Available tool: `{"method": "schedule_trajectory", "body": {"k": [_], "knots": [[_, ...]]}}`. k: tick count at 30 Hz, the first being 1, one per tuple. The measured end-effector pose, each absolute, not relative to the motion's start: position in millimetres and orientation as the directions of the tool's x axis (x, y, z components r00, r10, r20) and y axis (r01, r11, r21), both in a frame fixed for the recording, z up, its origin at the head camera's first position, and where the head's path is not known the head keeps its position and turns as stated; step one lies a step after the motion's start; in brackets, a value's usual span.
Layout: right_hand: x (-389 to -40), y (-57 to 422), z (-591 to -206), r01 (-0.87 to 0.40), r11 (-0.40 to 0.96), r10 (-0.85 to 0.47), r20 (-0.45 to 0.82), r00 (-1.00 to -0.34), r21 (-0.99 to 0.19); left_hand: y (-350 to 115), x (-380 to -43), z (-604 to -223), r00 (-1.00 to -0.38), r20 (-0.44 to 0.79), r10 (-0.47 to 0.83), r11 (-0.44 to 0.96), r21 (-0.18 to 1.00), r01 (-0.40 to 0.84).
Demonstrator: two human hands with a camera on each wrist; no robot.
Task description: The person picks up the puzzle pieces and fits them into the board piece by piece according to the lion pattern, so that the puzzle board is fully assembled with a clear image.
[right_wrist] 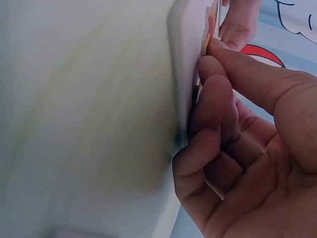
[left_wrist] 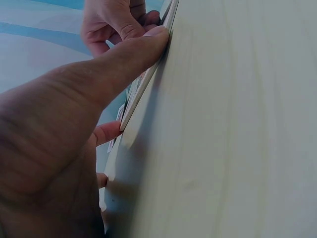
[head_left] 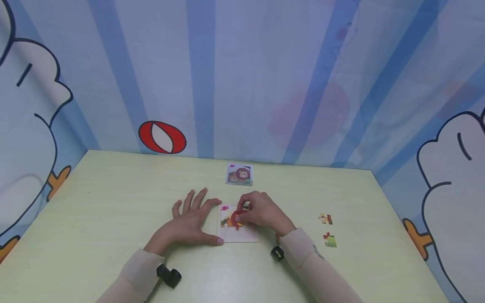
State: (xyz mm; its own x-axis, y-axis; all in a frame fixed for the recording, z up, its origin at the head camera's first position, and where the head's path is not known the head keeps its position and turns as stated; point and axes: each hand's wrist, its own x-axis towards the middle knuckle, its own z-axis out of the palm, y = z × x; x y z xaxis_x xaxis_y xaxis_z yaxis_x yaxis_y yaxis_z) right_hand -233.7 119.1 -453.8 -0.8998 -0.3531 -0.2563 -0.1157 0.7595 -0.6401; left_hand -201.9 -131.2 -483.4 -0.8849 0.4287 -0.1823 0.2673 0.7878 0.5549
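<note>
A small white puzzle board [head_left: 240,237] with a partly assembled picture lies on the table in the head view. My left hand [head_left: 191,223] has its fingers spread, with the thumb at the board's lower left corner and the index finger at the upper left one. In the left wrist view the thumb [left_wrist: 133,49] presses on the board's edge. Over the picture, my right hand [head_left: 261,210] pinches a puzzle piece [right_wrist: 207,43] between thumb and index finger, against the board; the hand covers part of it. The other right fingers are curled.
A picture card [head_left: 239,174] with a lion stands out behind the board. To the right lie two loose puzzle pieces, an upper piece [head_left: 325,218] and a lower, greener piece [head_left: 330,240]. A patterned blue curtain [head_left: 242,84] borders the pale table [head_left: 113,202].
</note>
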Motion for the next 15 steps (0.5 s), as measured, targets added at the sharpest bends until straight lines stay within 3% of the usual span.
{"method": "schedule_trajectory", "body": {"k": [15], "knots": [[-231.6, 126.2, -456.0, -0.126, 0.699, -0.381, -0.218, -0.898, -0.704, -130.8, -201.0, -478.7, -0.882, -0.194, 0.429, 0.798, 0.539, 0.27]]}}
